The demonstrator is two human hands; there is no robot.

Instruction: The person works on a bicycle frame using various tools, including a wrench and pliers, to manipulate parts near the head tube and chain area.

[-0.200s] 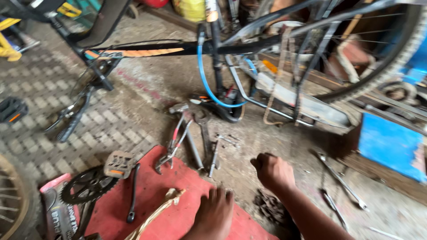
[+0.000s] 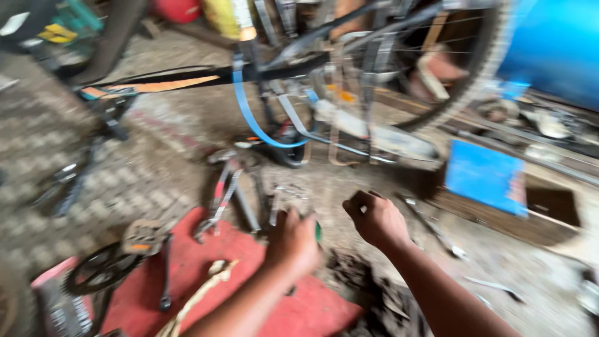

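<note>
Down low, your left hand (image 2: 293, 244) curls its fingers around a small green thing (image 2: 318, 232) over the red mat (image 2: 243, 262), near the pliers (image 2: 219, 200); your right hand (image 2: 376, 218) hovers beside it, loosely fisted, empty.

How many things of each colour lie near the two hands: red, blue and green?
Red: 1, the mat under the tools.
Blue: 2, the flat board and the curved strap hanging from the bicycle.
Green: 1, a small piece at the left hand; the blur hides what it is.
Right hand: no coloured thing seen.
Total: 4
</note>
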